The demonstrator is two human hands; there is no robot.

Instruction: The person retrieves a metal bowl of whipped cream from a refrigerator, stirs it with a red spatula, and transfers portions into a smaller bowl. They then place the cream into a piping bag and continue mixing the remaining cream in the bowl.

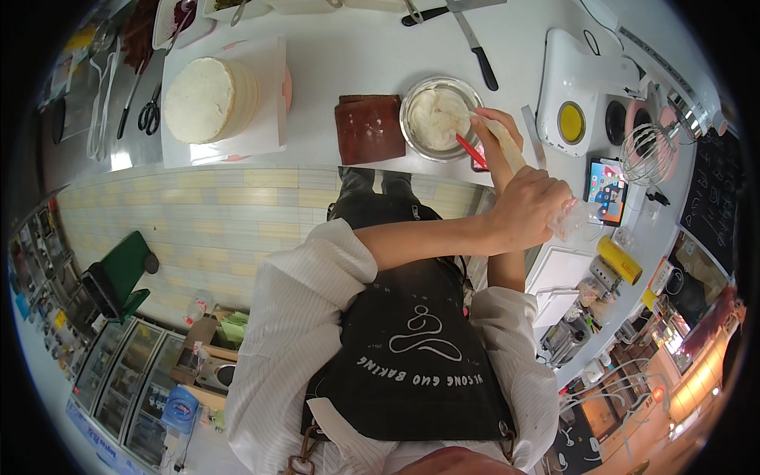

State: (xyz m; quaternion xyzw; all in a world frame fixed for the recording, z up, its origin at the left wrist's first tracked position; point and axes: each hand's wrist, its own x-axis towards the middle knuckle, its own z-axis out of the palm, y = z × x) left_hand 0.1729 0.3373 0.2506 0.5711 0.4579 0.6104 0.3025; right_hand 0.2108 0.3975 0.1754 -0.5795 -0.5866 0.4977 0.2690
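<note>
My left hand [528, 208] crosses over my right forearm and grips the gathered upper end of a clear plastic piping bag [570, 221]. Nearer the bowl, my right hand [502, 139] has its fingers around the bag's narrow lower part, which looks filled with something pale. The bag's tapered end lies over a steel bowl [409, 139] of white cream [438, 116]. A red utensil [466, 145], probably a spatula, leans in the bowl beside my right fingers. Left of the bowl lies a folded dark red cloth [369, 129]. A round white-frosted cake [199, 101] stands further left.
A black-handled knife [484, 66] lies behind the bowl. To the right are a white stand mixer [561, 89], its wire whisk [647, 155] and a tablet [607, 190] with a lit screen. Black-handled scissors [149, 116] lie far left. The counter's edge [309, 166] runs before me.
</note>
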